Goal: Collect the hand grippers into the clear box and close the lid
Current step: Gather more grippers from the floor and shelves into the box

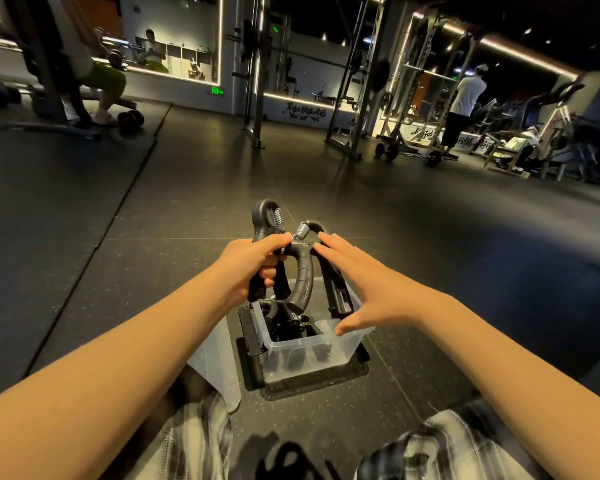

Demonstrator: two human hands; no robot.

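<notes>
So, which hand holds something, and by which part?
The left hand grips a hand gripper by its handles, below the spring. The right hand is open at a second gripper's top and holds nothing.

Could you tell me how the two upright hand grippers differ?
The held gripper is gripped by the left hand, the neighbouring gripper only touched by the right hand. The held one's handles sit close together; the neighbour's splay wide into the clear box. Both are black with steel springs.

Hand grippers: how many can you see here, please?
3: a black spring hand gripper in the left hand, a second propped in the clear plastic box, a third lying inside; more may be hidden.
</notes>
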